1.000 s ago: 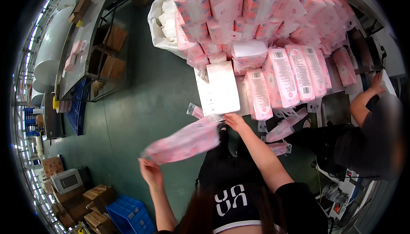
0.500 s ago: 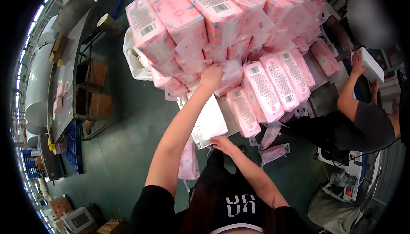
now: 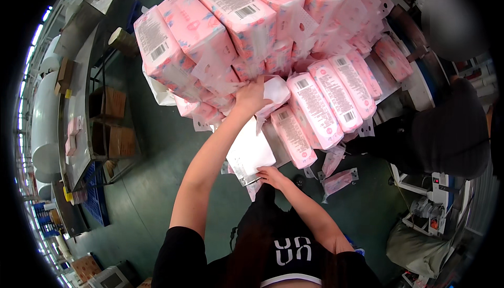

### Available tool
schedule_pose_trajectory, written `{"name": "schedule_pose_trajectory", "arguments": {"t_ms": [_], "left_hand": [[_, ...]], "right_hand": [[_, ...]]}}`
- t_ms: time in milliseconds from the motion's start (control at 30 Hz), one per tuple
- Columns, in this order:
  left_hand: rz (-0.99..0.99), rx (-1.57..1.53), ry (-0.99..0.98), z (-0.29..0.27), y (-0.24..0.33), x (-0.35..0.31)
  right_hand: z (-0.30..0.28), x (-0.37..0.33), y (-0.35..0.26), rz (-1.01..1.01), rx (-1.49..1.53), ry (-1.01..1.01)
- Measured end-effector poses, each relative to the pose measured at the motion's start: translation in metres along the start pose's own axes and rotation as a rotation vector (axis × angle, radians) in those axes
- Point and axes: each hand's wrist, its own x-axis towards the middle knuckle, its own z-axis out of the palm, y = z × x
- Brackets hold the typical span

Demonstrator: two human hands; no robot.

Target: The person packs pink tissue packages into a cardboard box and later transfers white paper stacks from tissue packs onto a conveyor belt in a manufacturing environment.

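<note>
A white block of tissues [image 3: 252,149] lies in front of me on a shiny metal plate [image 3: 242,179]. My left hand [image 3: 251,97] is closed on the loose film of a pink plastic bag [image 3: 275,89] at the block's far end. The bag's mouth gapes toward the block, and my hand hides part of it. At the near right corner of the block and plate, my right hand [image 3: 269,175] has its fingers curled; what they grip is hidden. Just right of the block stands a filled pink tissue pack [image 3: 293,137].
Filled pink packs [image 3: 233,4] are piled high ahead, with more packs [image 3: 320,109] in a row to the right. Empty pink wrappers [image 3: 338,182] hang below them. A co-worker [image 3: 446,125] stands at the right. A long metal table [image 3: 79,99] runs along the left.
My left hand has shifted slightly down and left, and the bag's mouth looks wider. My right hand stays at the block's near corner. The co-worker's hands and white block have left the view.
</note>
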Motion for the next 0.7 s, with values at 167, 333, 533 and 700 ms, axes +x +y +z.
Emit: {"name": "schedule_pose_trajectory", "arguments": {"t_ms": [167, 333, 533, 700], "left_hand": [[0.118, 0.100, 0.343, 0.006, 0.002, -0.019], [0.137, 0.068, 0.416, 0.019, -0.006, -0.025], [0.120, -0.251, 0.110, 0.001, 0.006, -0.029], [-0.015, -1.150, 0.182, -0.029, -0.002, -0.083]], "right_hand": [[-0.001, 0.004, 0.001, 0.015, 0.013, -0.010], [0.004, 0.003, 0.001, 0.025, 0.017, -0.004], [-0.001, 0.008, 0.000, 0.008, 0.021, 0.008], [-0.002, 0.004, -0.001, 0.045, 0.007, -0.010]]}}
